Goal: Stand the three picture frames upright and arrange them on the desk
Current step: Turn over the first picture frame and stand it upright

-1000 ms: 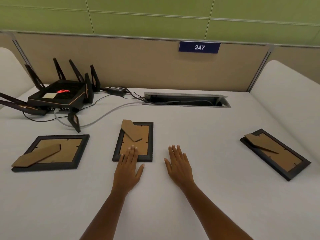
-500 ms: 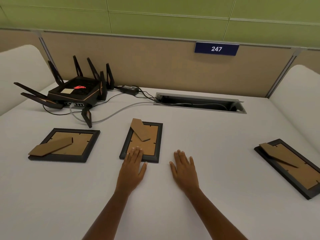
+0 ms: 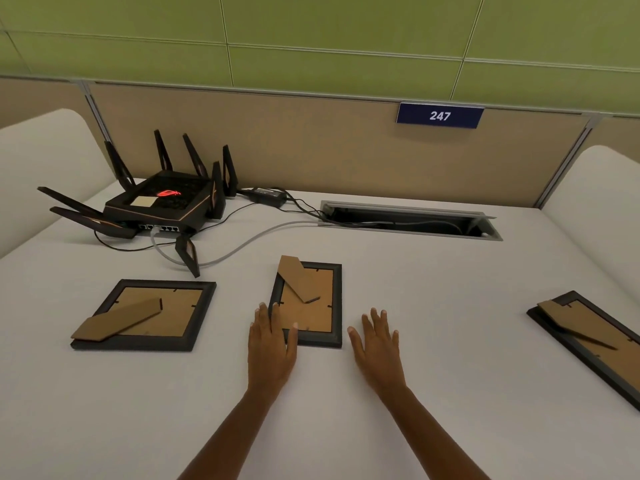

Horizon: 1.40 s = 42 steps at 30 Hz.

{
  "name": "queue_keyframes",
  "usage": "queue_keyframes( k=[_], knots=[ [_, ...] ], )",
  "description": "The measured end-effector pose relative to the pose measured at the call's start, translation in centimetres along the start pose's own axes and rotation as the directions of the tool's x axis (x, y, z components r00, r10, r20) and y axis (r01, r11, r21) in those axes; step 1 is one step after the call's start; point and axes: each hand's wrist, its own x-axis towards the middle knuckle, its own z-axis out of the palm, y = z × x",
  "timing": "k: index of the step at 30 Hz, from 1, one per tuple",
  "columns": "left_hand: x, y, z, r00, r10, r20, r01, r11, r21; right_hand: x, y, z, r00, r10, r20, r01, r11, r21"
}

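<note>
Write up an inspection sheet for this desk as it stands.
Surface: white desk, open cable tray at the back.
Job's things: left frame, middle frame and right frame all lie face down, stands showing.
Clutter: router at back left.
Hands: left hand flat, fingers on the middle frame's corner; right hand flat on the desk.
Cables: grey cable runs to the tray.
Surroundings: divider with 247 sign.

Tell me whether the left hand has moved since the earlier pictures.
Yes. Against the middle frame, which lies flat, the left hand has shifted left: its fingers now overlap the frame's near-left corner.
</note>
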Motion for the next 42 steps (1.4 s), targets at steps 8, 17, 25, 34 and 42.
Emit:
queue_keyframes(
  k=[8, 17, 25, 34, 42],
  knots=[
    [2.1, 0.1, -1.8, 0.997, -0.082, -0.005, 0.082, 0.992, 0.096, -0.3, -3.7, 1.1, 0.998, 0.049, 0.037, -0.053, 0.992, 0.110],
    [3.9, 0.0, -2.7, 0.943, -0.290, 0.160, 0.316, 0.933, -0.172, 0.6, -7.3, 0.5, 0.951, 0.309, 0.021, -0.283, 0.838, 0.466],
    [5.8, -0.6, -4.8, 0.849, -0.357, 0.390, 0.528, 0.610, -0.591, 1.5, -7.4, -0.9, 0.921, 0.359, 0.151, -0.369, 0.680, 0.633],
    [7.6, 1.5, -9.4, 0.767, -0.259, 0.587, 0.637, 0.208, -0.742, 1.4, -6.7, -4.4, 0.974, 0.225, -0.007, -0.171, 0.758, 0.629],
    [6.7, 4.0, -11.8, 0.748, -0.148, 0.647, 0.659, 0.041, -0.751, 1.8, -6.3, -6.2, 0.927, -0.173, -0.332, 0.301, 0.873, 0.385]
  ],
)
